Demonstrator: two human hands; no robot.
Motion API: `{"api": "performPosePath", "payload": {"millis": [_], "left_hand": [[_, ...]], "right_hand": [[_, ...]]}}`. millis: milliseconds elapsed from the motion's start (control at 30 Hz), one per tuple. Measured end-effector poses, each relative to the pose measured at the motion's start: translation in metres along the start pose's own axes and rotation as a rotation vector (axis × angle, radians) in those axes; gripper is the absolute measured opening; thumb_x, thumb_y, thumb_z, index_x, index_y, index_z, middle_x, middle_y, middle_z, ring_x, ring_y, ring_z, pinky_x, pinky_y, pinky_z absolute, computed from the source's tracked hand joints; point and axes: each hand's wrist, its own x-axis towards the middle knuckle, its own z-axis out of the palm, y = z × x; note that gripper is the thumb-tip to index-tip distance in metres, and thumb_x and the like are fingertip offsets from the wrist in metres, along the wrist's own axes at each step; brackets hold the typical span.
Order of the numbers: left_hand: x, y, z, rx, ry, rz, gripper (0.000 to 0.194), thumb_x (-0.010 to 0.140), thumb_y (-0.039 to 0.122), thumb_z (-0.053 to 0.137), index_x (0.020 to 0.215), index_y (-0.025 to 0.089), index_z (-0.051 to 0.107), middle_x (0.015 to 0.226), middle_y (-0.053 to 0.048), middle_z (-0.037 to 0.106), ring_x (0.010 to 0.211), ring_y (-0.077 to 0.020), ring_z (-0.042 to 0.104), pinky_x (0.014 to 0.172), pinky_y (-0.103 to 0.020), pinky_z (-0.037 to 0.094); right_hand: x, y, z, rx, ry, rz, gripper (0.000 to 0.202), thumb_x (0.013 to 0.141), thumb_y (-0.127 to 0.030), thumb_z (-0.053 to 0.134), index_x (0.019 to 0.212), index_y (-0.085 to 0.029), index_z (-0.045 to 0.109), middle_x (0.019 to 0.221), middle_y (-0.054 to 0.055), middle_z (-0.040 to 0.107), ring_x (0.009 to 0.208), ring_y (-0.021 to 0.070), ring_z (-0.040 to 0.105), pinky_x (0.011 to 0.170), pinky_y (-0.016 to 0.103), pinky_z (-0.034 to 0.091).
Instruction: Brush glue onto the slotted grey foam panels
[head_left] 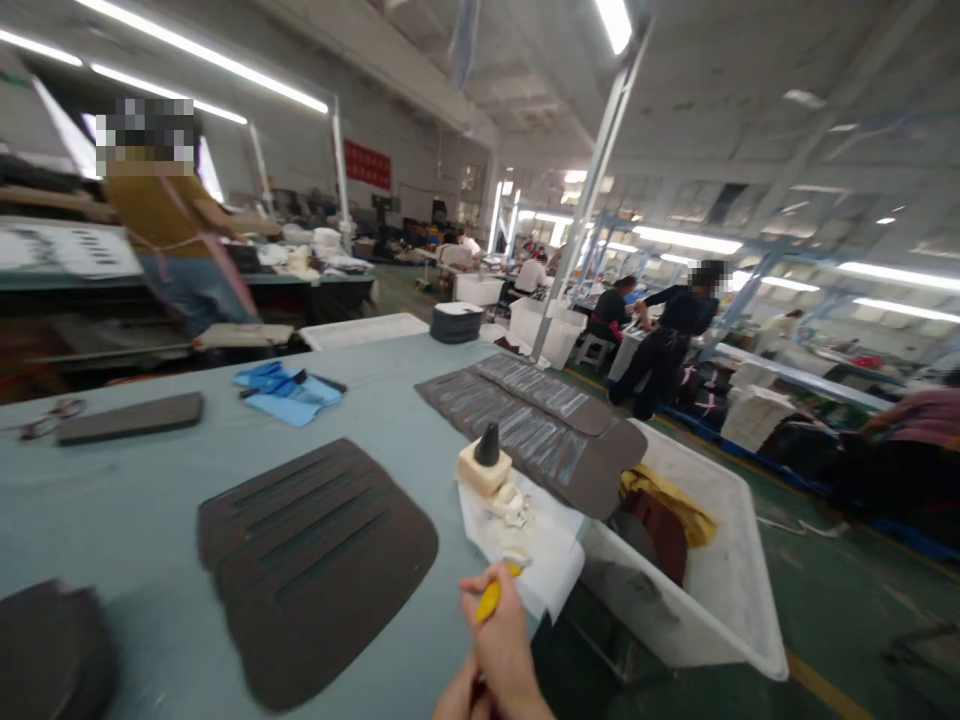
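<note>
My right hand is closed around a short yellow-handled tool, whose pale tip reaches onto a white sheet at the table's edge. What looks like my left hand shows in part below it at the bottom of the view; its fingers cannot be made out. On the sheet stands a cream-coloured block-shaped container with a black cone-shaped top, beside whitish crusted lumps. Left of my hands a dark panel with several long slits lies flat.
More slit dark panels overlap at the far right edge. A white bin holding brown and yellow material stands right of the table. Blue cloth, a dark block, scissors and a dark stack lie leftward. Other people work around.
</note>
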Motion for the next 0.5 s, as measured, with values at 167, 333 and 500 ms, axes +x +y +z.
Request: {"api": "performPosePath", "payload": {"millis": [167,333,500], "left_hand": [[-0.021,-0.017,-0.012,-0.243,-0.266,-0.227,0.046,0.062,0.051,0.069,0.085,0.012,0.064,0.074,-0.006,0.066,0.061,-0.0135,0.059,0.061,-0.028,0.044],[-0.015,-0.019,-0.02,-0.271,-0.146,-0.345,0.047,0.05,0.046,0.078,0.079,0.013,0.061,0.064,-0.002,0.063,0.06,-0.0136,0.059,0.062,-0.028,0.043],[-0.023,-0.046,-0.018,-0.171,-0.17,-0.354,0.049,0.052,0.051,0.077,0.077,0.013,0.061,0.059,0.001,0.059,0.057,-0.0116,0.054,0.06,-0.026,0.038]], "right_hand": [[0.025,0.056,-0.033,0.095,0.142,0.129,0.034,0.068,-0.033,0.069,0.074,-0.022,0.037,0.064,-0.007,0.052,0.049,0.0087,0.051,0.047,0.021,0.043],[0.034,0.068,-0.058,0.077,0.14,0.191,0.039,0.075,-0.052,0.061,0.071,-0.021,0.038,0.047,-0.008,0.046,0.037,0.0076,0.042,0.037,0.018,0.034],[0.067,0.078,-0.093,0.049,0.217,0.193,0.047,0.08,-0.061,0.05,0.096,-0.017,0.058,0.06,-0.004,0.053,0.045,0.0081,0.048,0.039,0.017,0.039]]}}
